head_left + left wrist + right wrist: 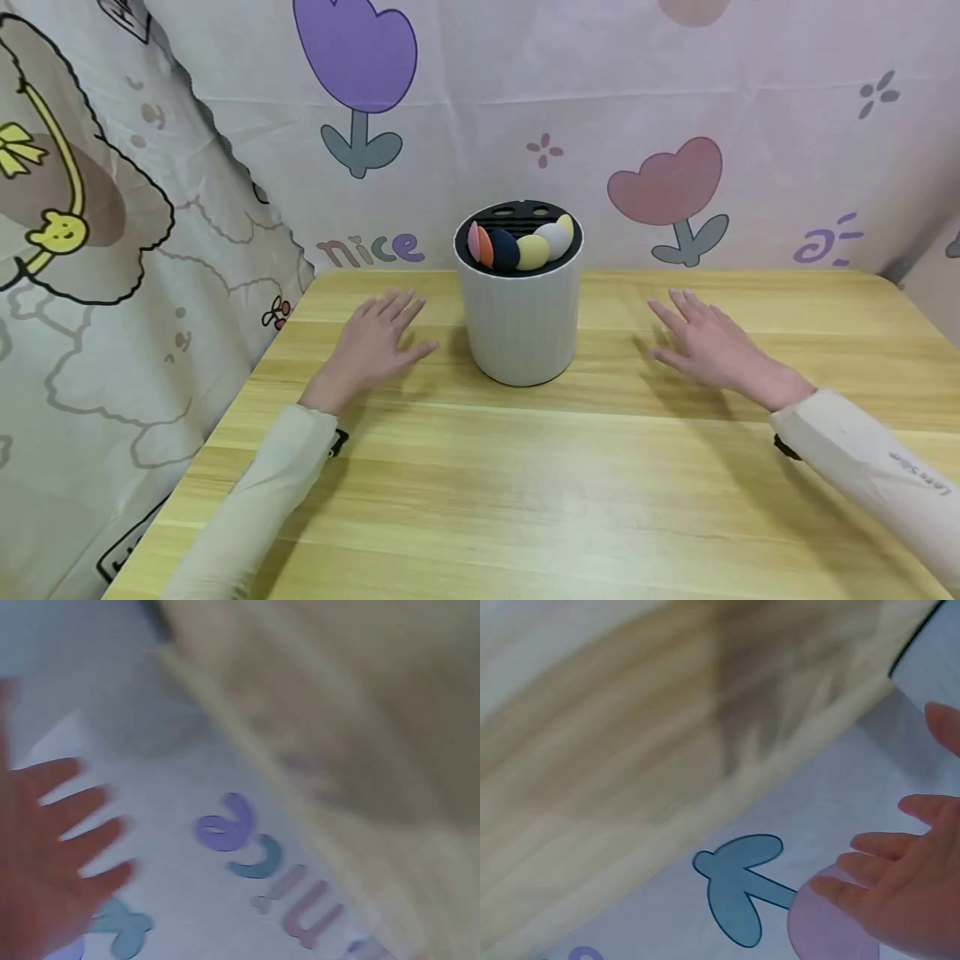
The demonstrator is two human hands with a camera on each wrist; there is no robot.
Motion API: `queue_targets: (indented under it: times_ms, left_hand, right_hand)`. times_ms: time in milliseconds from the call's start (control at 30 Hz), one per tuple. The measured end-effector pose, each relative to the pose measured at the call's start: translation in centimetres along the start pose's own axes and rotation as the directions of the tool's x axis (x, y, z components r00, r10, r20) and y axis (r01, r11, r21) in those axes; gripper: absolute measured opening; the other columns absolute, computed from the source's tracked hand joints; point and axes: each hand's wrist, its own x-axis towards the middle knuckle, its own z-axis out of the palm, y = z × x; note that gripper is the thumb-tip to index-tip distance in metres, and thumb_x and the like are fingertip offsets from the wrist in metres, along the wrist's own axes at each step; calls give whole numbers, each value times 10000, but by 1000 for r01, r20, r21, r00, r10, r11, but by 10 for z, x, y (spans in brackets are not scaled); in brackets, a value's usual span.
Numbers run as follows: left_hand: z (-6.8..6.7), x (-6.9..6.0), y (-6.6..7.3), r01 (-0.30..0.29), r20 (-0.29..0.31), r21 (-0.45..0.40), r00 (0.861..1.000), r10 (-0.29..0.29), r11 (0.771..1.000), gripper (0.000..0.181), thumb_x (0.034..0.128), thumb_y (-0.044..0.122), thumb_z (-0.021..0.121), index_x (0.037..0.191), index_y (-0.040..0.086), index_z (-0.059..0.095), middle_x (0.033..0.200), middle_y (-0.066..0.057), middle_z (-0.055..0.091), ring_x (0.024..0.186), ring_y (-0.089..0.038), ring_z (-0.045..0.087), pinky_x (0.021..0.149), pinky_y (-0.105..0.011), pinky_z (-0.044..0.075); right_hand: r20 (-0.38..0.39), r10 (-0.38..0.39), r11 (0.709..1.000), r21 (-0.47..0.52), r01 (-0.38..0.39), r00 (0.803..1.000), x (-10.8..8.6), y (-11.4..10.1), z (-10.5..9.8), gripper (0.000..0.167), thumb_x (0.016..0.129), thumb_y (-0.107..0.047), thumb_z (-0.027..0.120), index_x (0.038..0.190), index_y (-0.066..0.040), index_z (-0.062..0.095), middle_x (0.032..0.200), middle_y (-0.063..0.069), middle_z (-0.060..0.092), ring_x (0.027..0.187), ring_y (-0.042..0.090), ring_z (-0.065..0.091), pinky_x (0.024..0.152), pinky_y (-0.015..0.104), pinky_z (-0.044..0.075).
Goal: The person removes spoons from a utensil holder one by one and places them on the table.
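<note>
A white ribbed cylindrical container stands upright near the back of the table, between the two hands. Its black slotted top holds several rounded pieces, pink, orange, navy, yellow and pale grey; their exact kind is unclear. To the container's left, my left hand hovers over the wood with fingers spread, touching nothing. My right hand is held the same way on the other side, farther from the container. Both wrist views show straight, parted fingers on the left hand and right hand.
The light wooden table ends at the back against a patterned cloth with tulips and the word "nice". More cloth hangs along the left edge. The left wrist view is blurred.
</note>
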Motion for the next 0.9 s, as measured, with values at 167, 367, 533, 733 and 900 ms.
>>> queue_targets:
  times_ms: [167, 367, 533, 733, 900]
  left_hand:
    - [-22, 7, 8, 87, 33, -242, 996, -82, 966, 623, 957, 404, 579, 1426, 13, 453, 1445, -200, 434, 1309, -403, 404, 1055, -550, 316]
    - [-44, 32, 16, 142, 51, -553, 989, -136, 821, 774, 911, 427, 646, 1520, 97, 301, 1519, -127, 347, 1380, -330, 313, 1107, -491, 259]
    - [-53, 56, 25, 55, -15, -801, 994, -113, 596, 812, 905, 272, 675, 1551, 141, 200, 1561, -58, 272, 1398, -286, 284, 1125, -436, 241]
    - [-44, 74, 37, -63, -117, -926, 985, -126, 371, 817, 886, 215, 636, 1549, 100, 173, 1579, -61, 230, 1425, -197, 241, 1138, -371, 224]
    - [-27, 79, 42, -110, -154, -962, 974, -164, 248, 1158, 721, 646, 733, 1553, 99, 141, 1592, -58, 188, 1451, -205, 156, 1154, -411, 163]
  right_hand:
    - [6, 36, 994, 104, -36, 999, 4, -1, -15, 715, 958, -308, 605, 1475, 68, 285, 1476, 405, 149, 1365, 540, 138, 1017, 687, 225]
    - [-9, 61, 972, 227, -58, 998, 13, -6, -40, 721, 984, -339, 560, 1497, 51, 237, 1506, 370, 126, 1377, 516, 144, 1005, 692, 240]
    - [-87, 44, 952, 307, -15, 995, 23, -19, -63, 667, 984, -278, 571, 1485, 50, 279, 1517, 289, 244, 1395, 445, 202, 1092, 581, 203]
    - [-205, 17, 947, 317, 49, 979, 39, -41, -80, 541, 977, -224, 578, 1431, 22, 416, 1372, 246, 491, 1221, 397, 490, 967, 544, 399]
    - [-257, 27, 896, 434, 91, 966, 51, -56, -91, 444, 970, -203, 585, 1373, -27, 522, 1276, 153, 594, 1111, 277, 570, 892, 461, 453]
